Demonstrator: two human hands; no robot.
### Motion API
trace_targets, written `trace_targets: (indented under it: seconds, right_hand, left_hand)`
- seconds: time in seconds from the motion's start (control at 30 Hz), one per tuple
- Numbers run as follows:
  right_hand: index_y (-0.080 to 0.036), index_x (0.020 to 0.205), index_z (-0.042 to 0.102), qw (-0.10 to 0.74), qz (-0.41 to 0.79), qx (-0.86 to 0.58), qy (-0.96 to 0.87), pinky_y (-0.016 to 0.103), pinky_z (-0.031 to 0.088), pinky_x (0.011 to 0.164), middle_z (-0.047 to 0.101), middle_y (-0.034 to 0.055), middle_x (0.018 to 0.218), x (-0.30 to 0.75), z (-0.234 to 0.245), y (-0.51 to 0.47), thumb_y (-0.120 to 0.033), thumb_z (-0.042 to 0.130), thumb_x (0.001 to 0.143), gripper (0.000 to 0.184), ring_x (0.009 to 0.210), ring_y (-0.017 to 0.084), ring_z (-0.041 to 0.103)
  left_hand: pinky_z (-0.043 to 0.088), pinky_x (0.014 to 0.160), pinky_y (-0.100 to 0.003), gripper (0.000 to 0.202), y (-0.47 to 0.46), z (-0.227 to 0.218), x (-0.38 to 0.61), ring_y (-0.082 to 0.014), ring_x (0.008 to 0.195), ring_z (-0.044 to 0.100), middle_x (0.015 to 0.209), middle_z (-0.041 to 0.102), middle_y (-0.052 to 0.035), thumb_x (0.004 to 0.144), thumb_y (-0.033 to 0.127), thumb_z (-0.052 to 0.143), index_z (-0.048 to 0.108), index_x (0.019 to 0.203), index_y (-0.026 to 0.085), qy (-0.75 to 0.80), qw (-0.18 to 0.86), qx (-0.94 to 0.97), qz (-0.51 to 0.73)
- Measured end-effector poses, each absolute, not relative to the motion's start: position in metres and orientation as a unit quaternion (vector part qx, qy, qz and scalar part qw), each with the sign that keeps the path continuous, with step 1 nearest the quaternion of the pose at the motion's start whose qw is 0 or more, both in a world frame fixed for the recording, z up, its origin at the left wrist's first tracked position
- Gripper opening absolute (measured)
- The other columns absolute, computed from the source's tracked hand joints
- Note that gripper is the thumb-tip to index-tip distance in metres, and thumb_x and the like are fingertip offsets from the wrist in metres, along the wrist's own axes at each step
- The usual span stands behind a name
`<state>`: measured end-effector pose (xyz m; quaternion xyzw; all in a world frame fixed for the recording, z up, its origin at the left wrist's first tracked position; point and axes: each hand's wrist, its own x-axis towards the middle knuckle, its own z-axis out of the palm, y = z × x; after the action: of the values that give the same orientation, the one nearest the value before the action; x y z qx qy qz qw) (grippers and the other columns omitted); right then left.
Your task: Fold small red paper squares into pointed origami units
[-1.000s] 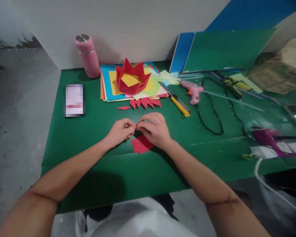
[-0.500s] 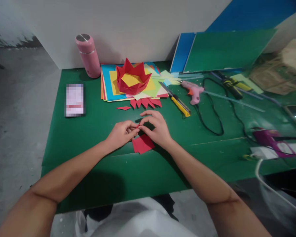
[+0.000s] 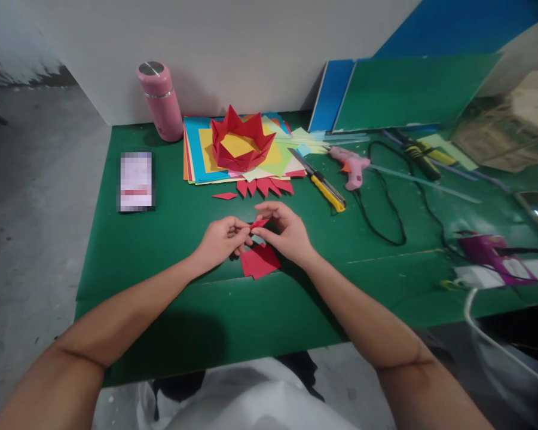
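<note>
A green-covered table (image 3: 161, 334) is seen from above. At its far left, a blurred-out phone (image 3: 135, 181) is laid flat, and a pink flask (image 3: 160, 101) is stood upright behind it, near the wall. Beside the flask, a stack of coloured paper sheets (image 3: 196, 156) is spread out, and a red folded paper crown (image 3: 241, 146) is set on top of it. A row of red pointed paper pieces (image 3: 264, 186) is lined up along the stack's near edge, with one red diamond (image 3: 225, 195) left apart to their left.

In the middle, a small red folded paper piece (image 3: 259, 224) is held just above the table between both hands. Its left end is pinched by the thumb and fingertips of the left hand (image 3: 219, 239). Its right end is pinched by the thumb and forefinger of the right hand (image 3: 287, 233), whose other fingers are loosely curled. Red paper squares (image 3: 259, 261) are laid flat just under the hands.

Further right, a yellow utility knife (image 3: 325, 186) is placed beside a pink glue gun (image 3: 350, 166), whose black cord (image 3: 385, 203) is looped across the table. A blue board (image 3: 332, 95) and a green board (image 3: 407, 89) are leaned at the back.
</note>
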<state>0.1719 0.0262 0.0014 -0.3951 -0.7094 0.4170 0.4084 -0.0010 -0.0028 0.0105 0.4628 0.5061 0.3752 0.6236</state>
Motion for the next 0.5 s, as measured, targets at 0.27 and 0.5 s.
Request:
trace_targets:
  seconds: [0.27,0.5]
  right_hand:
    - [-0.019,0.083,0.061,0.368,0.572,-0.415,-0.605,0.024,0.049,0.054,0.063,-0.0014,0.069,0.1695,0.0018,0.0241,-0.041,0.075,0.072,0.028,0.059,0.01,0.058]
    - [-0.019,0.07,0.062,0.383,0.587,-0.424,-0.573,0.025,0.051,0.059,0.065,-0.0008,0.068,0.1666,0.0059,0.0229,-0.042,0.079,0.066,0.029,0.06,0.01,0.059]
  left_hand:
    - [0.04,0.039,-0.014,0.011,-0.0023,0.0137,0.0021,-0.0035,0.041,0.051,0.062,0.065,0.001,0.083,0.021,0.062,0.056,0.078,0.013,0.496,0.654,0.413,0.396]
    - [0.041,0.039,-0.015,0.01,-0.0049,0.0146,0.002,-0.0047,0.041,0.053,0.059,0.063,0.0015,0.08,0.02,0.061,0.054,0.078,0.014,0.504,0.628,0.442,0.396]
